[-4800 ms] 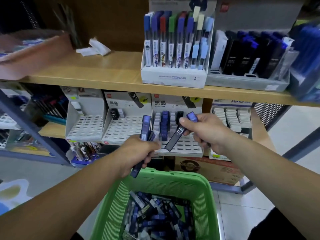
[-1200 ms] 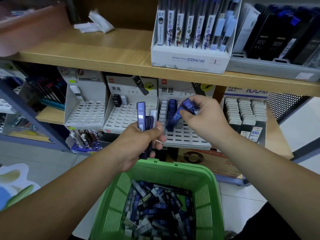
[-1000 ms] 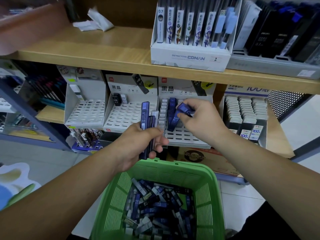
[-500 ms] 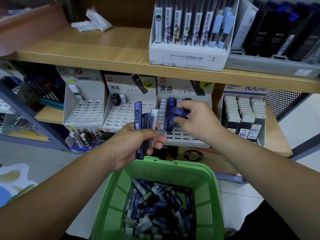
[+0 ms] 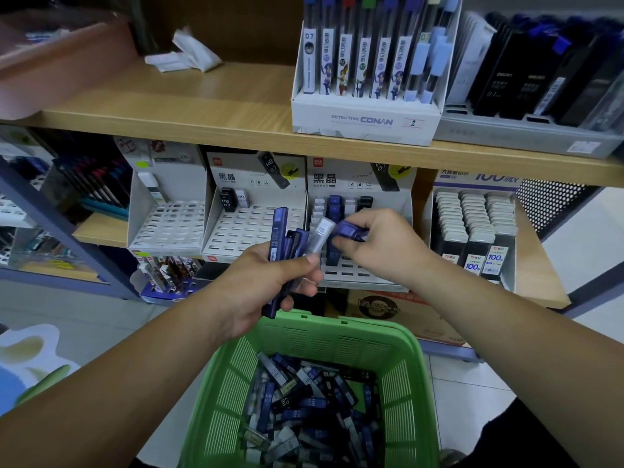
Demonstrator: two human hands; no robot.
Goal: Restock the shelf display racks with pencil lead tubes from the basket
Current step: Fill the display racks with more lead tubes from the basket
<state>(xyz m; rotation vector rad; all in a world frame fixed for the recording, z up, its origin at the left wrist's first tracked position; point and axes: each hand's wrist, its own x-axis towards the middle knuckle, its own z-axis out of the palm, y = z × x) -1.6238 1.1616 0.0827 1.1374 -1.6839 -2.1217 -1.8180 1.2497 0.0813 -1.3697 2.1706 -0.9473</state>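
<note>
My left hand (image 5: pixel 270 282) grips a bunch of pencil lead tubes (image 5: pixel 290 241), blue, dark and one clear, upright above the green basket (image 5: pixel 337 336). The basket holds a heap of several more tubes (image 5: pixel 304 410). My right hand (image 5: pixel 378 244) pinches one blue tube (image 5: pixel 349 229) over the slotted display rack (image 5: pixel 358 268) on the lower shelf, whose back rows hold several tubes. To its left stands a second rack (image 5: pixel 250 231) with two tubes at the back, and a third rack (image 5: pixel 169 224) further left.
The wooden upper shelf (image 5: pixel 202 106) carries a white Conan pen box (image 5: pixel 368 119) and a grey tray of dark boxes (image 5: pixel 526 133). A rack of white-capped lead boxes (image 5: pixel 472 228) stands right of my hand. A cardboard box (image 5: pixel 398 312) sits below the racks.
My right hand has pressed the blue tube down and left over the rack. My left hand's bunch has shifted slightly, with a clear tube now fanned out to the right.
</note>
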